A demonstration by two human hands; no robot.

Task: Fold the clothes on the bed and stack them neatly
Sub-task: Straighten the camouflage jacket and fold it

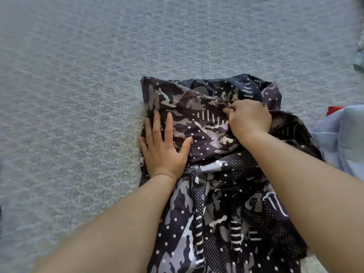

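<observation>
Legible text, labels, brands, numbers, signs: none; the dark navy camouflage-and-dot printed fabric garment (206,138) carried pattern only, no lettering

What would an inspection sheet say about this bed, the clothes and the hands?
Surface: bed cover, pale blue-grey, textured.
Job's things: dark patterned garment, partly folded, still rumpled near the person.
Clutter: light blue cloth at the right edge; something red behind it; more blue fabric at the far right.
Hands: left hand lies flat, fingers spread, pressing the garment's left edge; right hand has its fingers curled, gripping a fold of the garment.
Cables: nothing seen.
Surroundings: only the bed shows.
</observation>
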